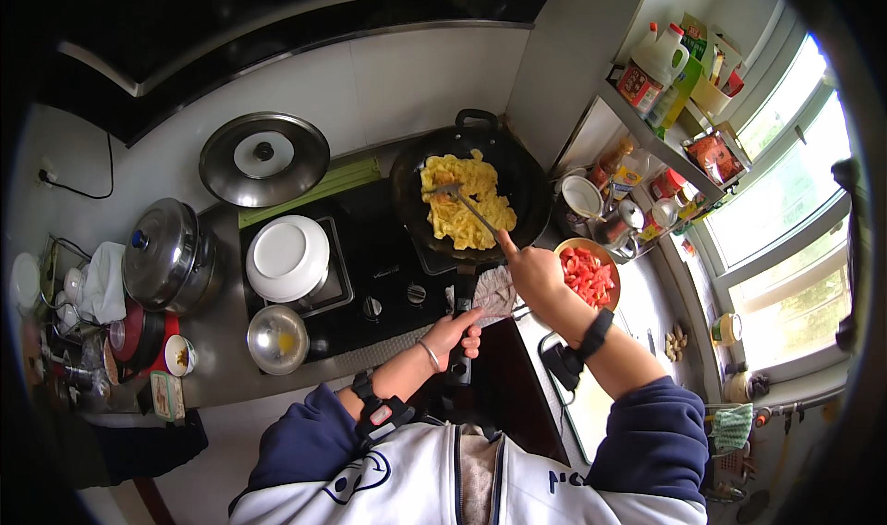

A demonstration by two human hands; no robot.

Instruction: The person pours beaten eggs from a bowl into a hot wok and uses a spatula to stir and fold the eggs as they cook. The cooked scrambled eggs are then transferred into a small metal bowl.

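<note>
My left hand (pixel 455 338) is closed around the black handle of a wok (pixel 530 192) on the far right burner of the stove. Cooked yellow egg (pixel 478 206) lies spread in the wok. With my right hand (pixel 533 272) I grip a metal spatula (pixel 478 214), index finger stretched along its shaft, its blade on the egg. Just right of the wok, partly behind my right hand, is a bowl of chopped tomatoes (pixel 589 279). A crumpled cloth (pixel 495 291) lies under the wok's handle, between my hands.
An upturned white bowl (pixel 287 258) covers the left burner, with a metal bowl (pixel 277 340) before it. A wok lid (pixel 265 159) leans on the back wall. Left stands a lidded steel pot (pixel 163 254). A kettle (pixel 619 227), jars and a shelf (pixel 658 133) are at right, above a cutting board (pixel 589 414).
</note>
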